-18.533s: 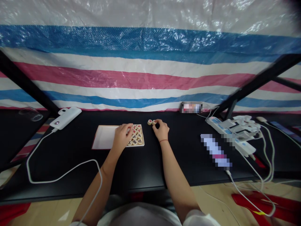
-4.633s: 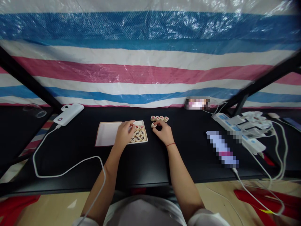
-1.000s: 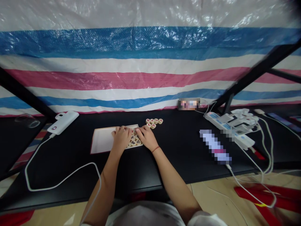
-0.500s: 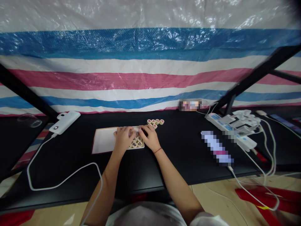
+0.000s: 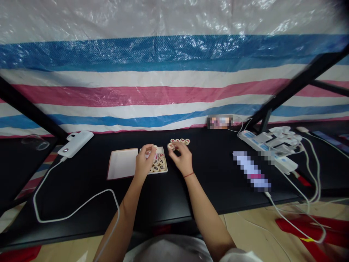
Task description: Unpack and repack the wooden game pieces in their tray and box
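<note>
From my remote view, the black desk [image 5: 81, 203] carries a shallow white-lined box [image 5: 122, 164], with xiangqi pieces [image 5: 156, 168] grouped at its right end and a short row of loose pieces [image 5: 180, 141] just beyond it. A white power bank [image 5: 76, 144] sits left, with its white cable [image 5: 73, 214] trailing across the desktop, and a white power strip [image 5: 261, 145] sits right.

The black worktop [image 5: 81, 171] carries two hands [image 5: 143, 162], one white tray [image 5: 122, 163], five chess pieces [image 5: 180, 141] beyond the tray's far edge, more pieces too crowded to count in the tray, one power bank [image 5: 76, 143], and one power strip [image 5: 261, 145] towards the right edge.
</note>
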Available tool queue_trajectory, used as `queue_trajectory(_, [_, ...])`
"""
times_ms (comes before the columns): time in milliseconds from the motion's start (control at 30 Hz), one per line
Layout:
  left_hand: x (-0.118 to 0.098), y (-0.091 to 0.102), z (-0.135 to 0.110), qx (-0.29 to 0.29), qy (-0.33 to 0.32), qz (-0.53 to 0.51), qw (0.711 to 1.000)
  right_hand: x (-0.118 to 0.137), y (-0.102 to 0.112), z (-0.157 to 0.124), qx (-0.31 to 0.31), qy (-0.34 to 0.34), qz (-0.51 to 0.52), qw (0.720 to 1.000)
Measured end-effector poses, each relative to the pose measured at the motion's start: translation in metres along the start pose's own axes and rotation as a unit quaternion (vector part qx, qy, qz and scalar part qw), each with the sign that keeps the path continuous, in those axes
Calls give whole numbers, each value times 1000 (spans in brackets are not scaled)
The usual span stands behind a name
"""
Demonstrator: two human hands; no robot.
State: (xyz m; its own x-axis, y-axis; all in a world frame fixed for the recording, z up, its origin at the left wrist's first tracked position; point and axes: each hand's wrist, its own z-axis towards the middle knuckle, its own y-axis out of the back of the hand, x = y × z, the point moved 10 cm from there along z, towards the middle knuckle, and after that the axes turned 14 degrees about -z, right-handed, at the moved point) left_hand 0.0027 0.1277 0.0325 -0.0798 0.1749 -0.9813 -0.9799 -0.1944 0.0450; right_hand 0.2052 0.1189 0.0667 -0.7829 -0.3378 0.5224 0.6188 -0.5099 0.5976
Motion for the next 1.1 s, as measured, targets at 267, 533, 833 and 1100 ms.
queue_trajectory(267, [21,7,4,-22,71,-116,990,-89,19,-3,27,-187,-140,972])
queue_trajectory(533, [5,-5,0,30,-28,46,998,-83,9,-4,73,-157,-166,971])
queue_trajectory(833, [-28,-36,-21,130,-233,199,943,18,-22,-7,134,27,86,987])
queue_trajectory(1100, [-30,-41,-23,146,-238,232,932,25,-19,-9,139,28,104,984])
